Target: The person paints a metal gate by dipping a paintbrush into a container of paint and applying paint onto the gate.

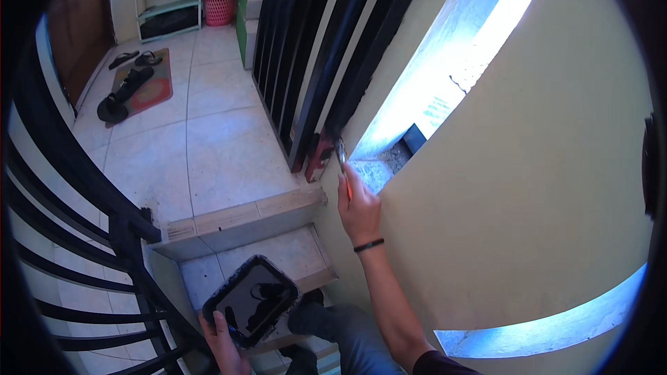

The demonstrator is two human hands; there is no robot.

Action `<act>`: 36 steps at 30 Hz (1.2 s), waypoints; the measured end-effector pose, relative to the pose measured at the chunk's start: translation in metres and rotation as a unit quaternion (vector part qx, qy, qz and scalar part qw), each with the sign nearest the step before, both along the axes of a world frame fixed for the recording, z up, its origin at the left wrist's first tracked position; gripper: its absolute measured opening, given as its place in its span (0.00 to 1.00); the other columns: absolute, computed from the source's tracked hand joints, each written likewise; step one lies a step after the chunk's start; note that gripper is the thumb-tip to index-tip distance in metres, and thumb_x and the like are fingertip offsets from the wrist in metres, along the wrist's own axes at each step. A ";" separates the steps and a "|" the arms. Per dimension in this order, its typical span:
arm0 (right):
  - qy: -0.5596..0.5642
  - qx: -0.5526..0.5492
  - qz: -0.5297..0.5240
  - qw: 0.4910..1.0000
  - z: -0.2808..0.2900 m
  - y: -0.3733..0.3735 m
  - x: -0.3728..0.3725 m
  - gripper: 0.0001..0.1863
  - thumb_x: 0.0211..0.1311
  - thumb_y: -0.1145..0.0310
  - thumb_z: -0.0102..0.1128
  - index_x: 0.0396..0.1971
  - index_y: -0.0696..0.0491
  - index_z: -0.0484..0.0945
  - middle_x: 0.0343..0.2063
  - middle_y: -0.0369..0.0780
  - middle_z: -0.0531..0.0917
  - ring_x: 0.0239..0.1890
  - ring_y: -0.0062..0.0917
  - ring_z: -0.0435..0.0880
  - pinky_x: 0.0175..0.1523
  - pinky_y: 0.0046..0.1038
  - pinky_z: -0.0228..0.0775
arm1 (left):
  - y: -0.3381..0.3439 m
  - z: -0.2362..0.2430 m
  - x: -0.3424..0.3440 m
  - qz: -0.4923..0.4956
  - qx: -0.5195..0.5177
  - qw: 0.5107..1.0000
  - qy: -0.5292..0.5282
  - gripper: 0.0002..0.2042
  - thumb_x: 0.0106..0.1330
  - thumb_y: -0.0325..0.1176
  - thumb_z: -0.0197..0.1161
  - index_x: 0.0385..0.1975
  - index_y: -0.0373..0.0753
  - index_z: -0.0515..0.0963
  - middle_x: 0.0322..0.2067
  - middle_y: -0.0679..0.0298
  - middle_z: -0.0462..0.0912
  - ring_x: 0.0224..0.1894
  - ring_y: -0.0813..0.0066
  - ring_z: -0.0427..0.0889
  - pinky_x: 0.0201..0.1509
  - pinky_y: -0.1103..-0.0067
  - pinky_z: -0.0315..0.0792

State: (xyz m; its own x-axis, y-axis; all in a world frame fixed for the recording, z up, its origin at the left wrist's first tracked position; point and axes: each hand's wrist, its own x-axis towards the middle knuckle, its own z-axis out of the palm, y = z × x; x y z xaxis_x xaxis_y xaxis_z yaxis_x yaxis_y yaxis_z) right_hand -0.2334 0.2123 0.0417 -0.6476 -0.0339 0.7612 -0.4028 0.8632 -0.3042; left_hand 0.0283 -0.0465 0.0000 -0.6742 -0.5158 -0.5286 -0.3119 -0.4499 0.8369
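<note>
My right hand [358,205] grips an orange-handled paintbrush [348,177], its metal end and bristles raised against the foot of a metal bar [323,149] that is partly red and partly black, beside the wall. Below, at lower left, my left hand [226,340] holds the rim of a black tray [258,295] of dark, glossy paint, level above the tiled steps.
A black curved railing [76,208] runs along the left of the tiled steps [222,222]. On the landing are sandals on a mat [158,87], a shelf [167,7], a pink basket [219,10] and stacked boxes [248,24]. Narrow openings cut the right wall [528,201].
</note>
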 end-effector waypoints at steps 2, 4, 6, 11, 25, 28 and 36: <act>-0.005 0.001 0.011 1.000 -0.010 0.005 0.008 0.15 0.71 0.69 0.62 0.55 0.54 0.81 0.34 0.48 0.88 0.29 0.33 0.90 0.36 0.32 0.81 | -0.002 -0.002 0.003 0.012 0.016 1.000 -0.003 0.27 0.77 0.45 0.59 0.66 0.33 0.67 0.60 0.54 0.77 0.59 0.61 0.79 0.61 0.68 0.75; -0.012 -0.019 0.014 1.000 0.002 0.001 0.016 0.14 0.72 0.69 0.61 0.54 0.54 0.81 0.32 0.47 0.89 0.29 0.31 0.90 0.34 0.31 0.80 | -0.008 -0.018 0.014 -0.021 0.012 0.996 0.082 0.25 0.77 0.44 0.60 0.65 0.33 0.68 0.60 0.55 0.77 0.59 0.62 0.79 0.60 0.69 0.75; -0.025 -0.054 0.016 0.998 0.029 -0.006 0.022 0.14 0.73 0.68 0.61 0.54 0.55 0.82 0.30 0.45 0.89 0.29 0.28 0.91 0.33 0.29 0.79 | -0.007 -0.019 0.021 -0.012 0.005 0.996 0.089 0.26 0.77 0.44 0.60 0.66 0.33 0.68 0.59 0.54 0.77 0.59 0.61 0.79 0.61 0.69 0.75; -0.098 -0.186 0.071 0.975 0.091 -0.022 0.102 0.13 0.73 0.68 0.60 0.52 0.54 0.82 0.24 0.41 0.88 0.28 0.28 0.91 0.33 0.26 0.78 | 0.000 -0.002 0.038 -0.001 -0.002 0.996 0.084 0.29 0.75 0.47 0.62 0.67 0.33 0.68 0.59 0.53 0.78 0.59 0.60 0.79 0.61 0.68 0.74; -0.218 -0.528 0.197 0.797 0.192 0.005 0.281 0.12 0.77 0.69 0.55 0.46 0.65 0.74 0.33 0.48 0.87 0.32 0.30 0.91 0.36 0.25 0.83 | 0.034 0.098 0.107 0.025 0.097 0.985 0.141 0.34 0.71 0.52 0.66 0.67 0.32 0.67 0.59 0.52 0.78 0.61 0.60 0.79 0.63 0.67 0.75; -0.212 -0.525 0.218 0.795 0.210 0.014 0.292 0.12 0.77 0.69 0.55 0.45 0.65 0.74 0.35 0.47 0.87 0.32 0.30 0.91 0.36 0.26 0.83 | 0.044 0.124 0.125 0.037 0.105 0.983 0.149 0.34 0.70 0.51 0.67 0.67 0.34 0.67 0.59 0.53 0.79 0.61 0.60 0.79 0.63 0.67 0.75; -0.205 -0.501 0.266 0.797 0.228 0.032 0.317 0.17 0.80 0.63 0.50 0.44 0.66 0.73 0.36 0.46 0.82 0.33 0.33 0.90 0.35 0.30 0.86 | 0.063 0.160 0.174 0.045 0.121 0.978 0.162 0.33 0.70 0.52 0.67 0.66 0.35 0.69 0.59 0.56 0.79 0.61 0.62 0.78 0.65 0.68 0.73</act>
State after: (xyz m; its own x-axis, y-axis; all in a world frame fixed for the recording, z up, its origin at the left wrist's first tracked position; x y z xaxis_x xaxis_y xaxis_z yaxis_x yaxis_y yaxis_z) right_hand 0.0841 0.2446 0.2697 -0.9462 0.1050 0.3059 -0.3195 -0.1572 -0.9344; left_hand 0.2019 0.0162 0.1600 -0.7838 -0.4677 -0.4086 0.0025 -0.6604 0.7509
